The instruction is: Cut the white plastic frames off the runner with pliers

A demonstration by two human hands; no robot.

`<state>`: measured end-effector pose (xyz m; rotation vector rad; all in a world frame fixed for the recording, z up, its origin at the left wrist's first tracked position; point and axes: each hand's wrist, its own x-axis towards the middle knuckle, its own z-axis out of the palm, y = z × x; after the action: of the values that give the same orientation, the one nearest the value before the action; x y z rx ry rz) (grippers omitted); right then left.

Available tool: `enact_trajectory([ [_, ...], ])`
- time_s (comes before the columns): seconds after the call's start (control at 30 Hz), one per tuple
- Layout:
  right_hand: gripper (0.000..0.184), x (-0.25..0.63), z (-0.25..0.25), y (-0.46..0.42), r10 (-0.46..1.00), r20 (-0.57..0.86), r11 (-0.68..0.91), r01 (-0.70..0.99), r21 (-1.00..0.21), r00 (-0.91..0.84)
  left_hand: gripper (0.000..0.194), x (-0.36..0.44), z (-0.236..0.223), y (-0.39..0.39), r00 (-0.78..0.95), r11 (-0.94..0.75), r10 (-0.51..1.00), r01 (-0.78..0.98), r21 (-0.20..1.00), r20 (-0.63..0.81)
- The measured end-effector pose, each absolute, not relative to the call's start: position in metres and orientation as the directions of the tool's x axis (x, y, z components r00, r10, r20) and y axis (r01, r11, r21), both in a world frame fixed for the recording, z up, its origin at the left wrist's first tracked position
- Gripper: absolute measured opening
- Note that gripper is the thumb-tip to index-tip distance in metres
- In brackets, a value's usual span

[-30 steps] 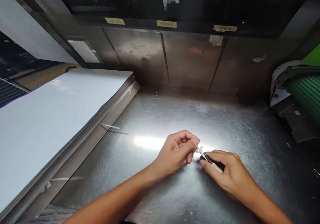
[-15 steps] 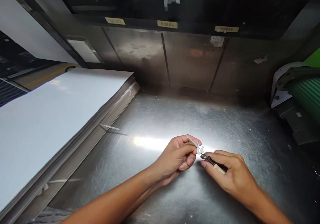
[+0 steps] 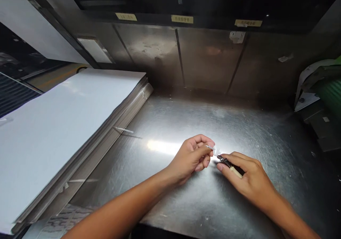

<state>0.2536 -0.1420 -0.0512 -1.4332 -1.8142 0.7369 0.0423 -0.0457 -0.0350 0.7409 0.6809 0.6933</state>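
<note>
My left hand [image 3: 189, 157] rests on the steel table [image 3: 186, 125] with thumb and fingers pinched on a small white plastic piece [image 3: 214, 150]. My right hand [image 3: 246, 177] lies just to its right, fingers closed round a small dark hand tool [image 3: 228, 164] with a pale handle. The tool's dark tip meets the white piece between the two hands. What kind of tool it is I cannot make out.
A thick stack of white sheets [image 3: 61, 125] fills the left side, with a white strip [image 3: 123, 129] poking from its edge. A steel back wall [image 3: 202, 61] carries yellow labels [image 3: 182, 18]. A green machine part [image 3: 331, 90] stands at the right.
My left hand has turned the white piece, whose thin stem showed above the fingers half a second ago and is now tucked in. The view has shifted slightly; both hands stay close together.
</note>
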Motion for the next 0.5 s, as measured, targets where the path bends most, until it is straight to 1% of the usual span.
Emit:
enact_trajectory([
  [0.07,0.015,0.2536,-0.0518,-0.1426,0.979,0.153,0.204,0.582,-0.787,-0.136,0.031,0.0399,-0.0327,-0.0457,0.546,0.462,0.803,-0.318,0.828,-0.238],
  [0.13,0.014,0.2531,-0.0518,-0.1431,0.983,0.141,0.184,0.585,-0.79,-0.118,0.031,0.0373,-0.0316,-0.0453,0.54,0.417,0.817,-0.317,0.852,-0.199],
  [0.23,0.015,0.2519,-0.0511,-0.1435,0.986,0.147,0.165,0.594,-0.787,-0.08,0.028,0.0346,-0.0322,-0.0446,0.562,0.419,0.803,-0.299,0.857,-0.197],
  [0.33,0.016,0.2512,-0.0505,-0.1442,0.98,0.192,0.181,0.609,-0.772,-0.047,0.027,0.0344,-0.0346,-0.0452,0.575,0.447,0.789,-0.292,0.846,-0.218],
  [0.43,0.016,0.2515,-0.0502,-0.1454,0.971,0.235,0.204,0.621,-0.757,-0.032,0.03,0.0354,-0.037,-0.0479,0.577,0.452,0.785,-0.285,0.845,-0.225],
  [0.5,0.015,0.2519,-0.0501,-0.1459,0.972,0.236,0.199,0.627,-0.754,-0.025,0.034,0.036,-0.0378,-0.0501,0.577,0.439,0.788,-0.28,0.854,-0.216],
])
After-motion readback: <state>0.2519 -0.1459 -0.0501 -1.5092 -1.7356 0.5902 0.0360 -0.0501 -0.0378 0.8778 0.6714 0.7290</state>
